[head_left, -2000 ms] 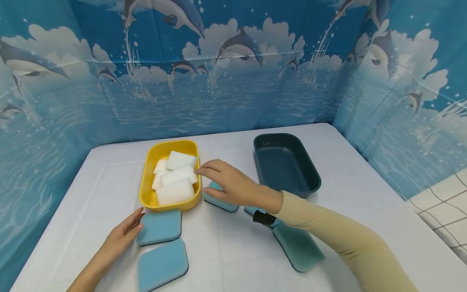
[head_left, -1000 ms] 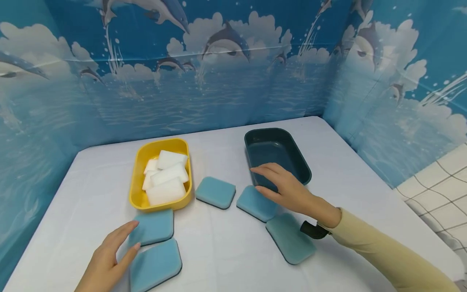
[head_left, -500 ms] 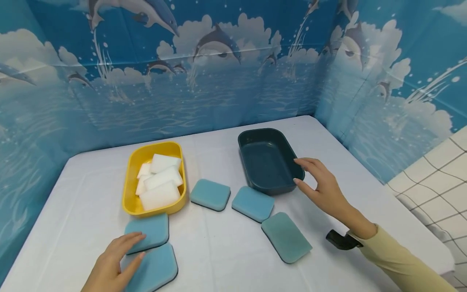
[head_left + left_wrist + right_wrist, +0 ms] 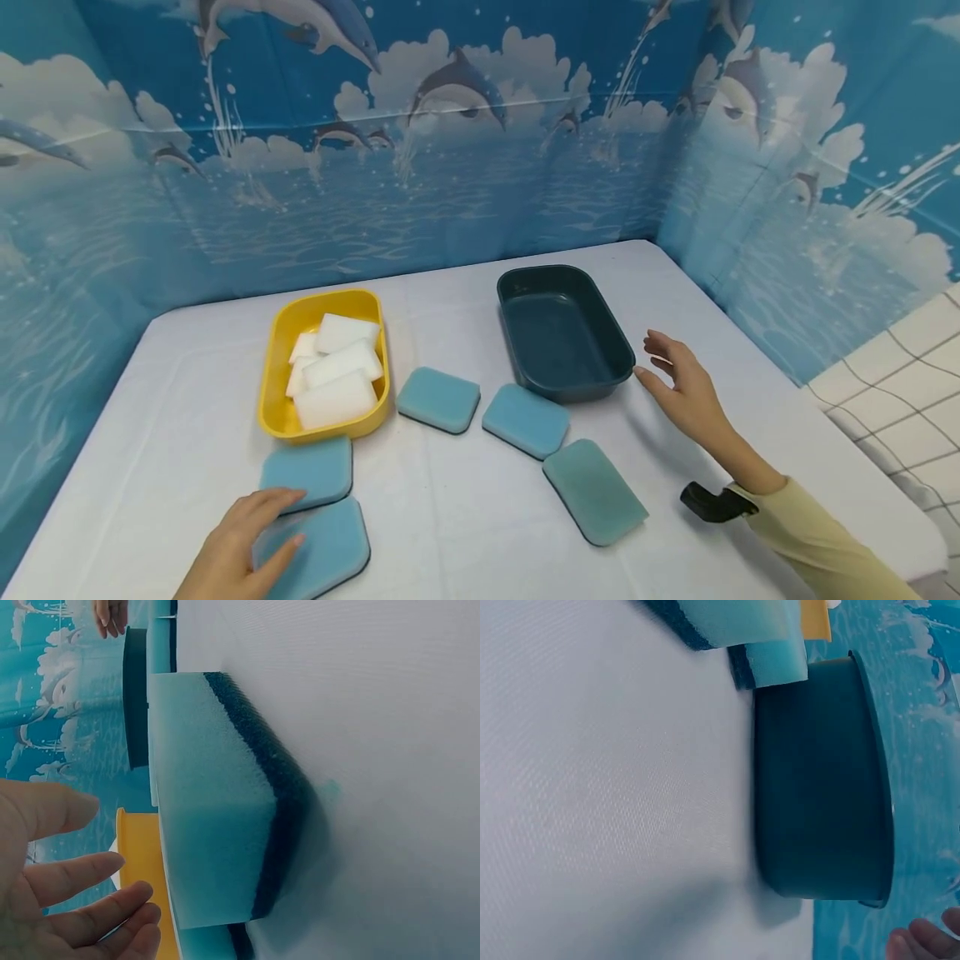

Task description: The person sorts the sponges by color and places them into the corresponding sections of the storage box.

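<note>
My left hand, fingers spread, hovers over two blue sponges at the lower left: a nearer sponge and a farther sponge. The left wrist view shows the nearer sponge with a dark scouring layer underneath, the fingers apart from it. To the right, my right hand holds nothing, its thumb tip close to the rim of a dark teal tub. Three more sponges lie mid-table: a left one, a middle one and a greener one.
A yellow tub holding several white foam blocks stands at the back left, against the farther left sponge. The white-covered table ends at a dolphin-print curtain behind. Tiled floor shows at the right.
My right hand has moved from beside the yellow tub, across the teal tub, to its right side. My left hand has come nearer, now over the two left sponges. The sponges stay put.
</note>
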A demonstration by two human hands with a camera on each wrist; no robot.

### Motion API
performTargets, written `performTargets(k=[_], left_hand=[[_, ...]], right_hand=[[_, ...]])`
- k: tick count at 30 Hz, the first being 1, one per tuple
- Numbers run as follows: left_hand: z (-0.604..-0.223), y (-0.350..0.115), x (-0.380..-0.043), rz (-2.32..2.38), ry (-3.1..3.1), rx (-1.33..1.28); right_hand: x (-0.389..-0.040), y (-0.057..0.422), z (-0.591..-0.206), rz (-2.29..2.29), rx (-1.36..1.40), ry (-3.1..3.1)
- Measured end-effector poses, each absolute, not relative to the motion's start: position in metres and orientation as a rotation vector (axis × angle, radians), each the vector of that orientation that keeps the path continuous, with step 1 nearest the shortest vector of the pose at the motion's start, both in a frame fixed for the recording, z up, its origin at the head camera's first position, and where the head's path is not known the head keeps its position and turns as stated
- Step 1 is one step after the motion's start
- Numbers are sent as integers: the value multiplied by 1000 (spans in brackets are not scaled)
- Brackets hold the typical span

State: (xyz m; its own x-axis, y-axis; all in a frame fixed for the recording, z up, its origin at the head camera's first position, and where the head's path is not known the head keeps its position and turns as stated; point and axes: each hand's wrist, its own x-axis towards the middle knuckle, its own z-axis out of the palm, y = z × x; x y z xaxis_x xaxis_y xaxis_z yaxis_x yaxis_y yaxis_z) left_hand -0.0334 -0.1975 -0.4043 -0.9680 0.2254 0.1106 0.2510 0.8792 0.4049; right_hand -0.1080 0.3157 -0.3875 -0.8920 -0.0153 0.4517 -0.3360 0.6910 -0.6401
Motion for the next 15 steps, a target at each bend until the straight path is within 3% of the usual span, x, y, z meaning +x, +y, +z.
performTargets(k=[7,15], left_hand=[[-412,-195,-29,-606,-3029,-454],[-413,-196,-28,-593,-3117,-467]], right_hand=[[-116,328,-392,1397,50,-2766],[-124,332,-404,1838,96,-2734]])
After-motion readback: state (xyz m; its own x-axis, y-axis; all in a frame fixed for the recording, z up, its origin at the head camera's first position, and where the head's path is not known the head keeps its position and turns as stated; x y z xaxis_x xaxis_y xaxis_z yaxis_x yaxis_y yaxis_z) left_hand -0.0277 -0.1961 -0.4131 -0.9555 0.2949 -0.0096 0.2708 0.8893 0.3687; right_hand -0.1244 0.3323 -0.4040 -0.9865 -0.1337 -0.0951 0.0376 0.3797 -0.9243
